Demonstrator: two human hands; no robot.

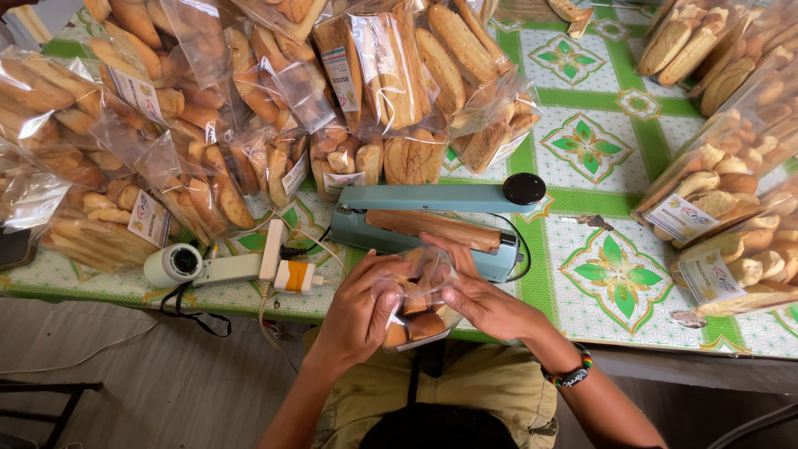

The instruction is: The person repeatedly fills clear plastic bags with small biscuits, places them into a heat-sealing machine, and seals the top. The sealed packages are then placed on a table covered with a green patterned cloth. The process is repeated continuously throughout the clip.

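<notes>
Both hands [416,303], crinkly clear biscuit bag [416,312]

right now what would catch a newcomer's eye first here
Both hands, left hand and right hand, grip a clear bag of biscuits at the table's near edge. Just beyond sits a teal heat sealer, and heaps of filled biscuit bags crowd the green patterned tablecloth.

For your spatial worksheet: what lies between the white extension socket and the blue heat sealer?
In the head view, only black cable joins extension socket to heat sealer.
</notes>
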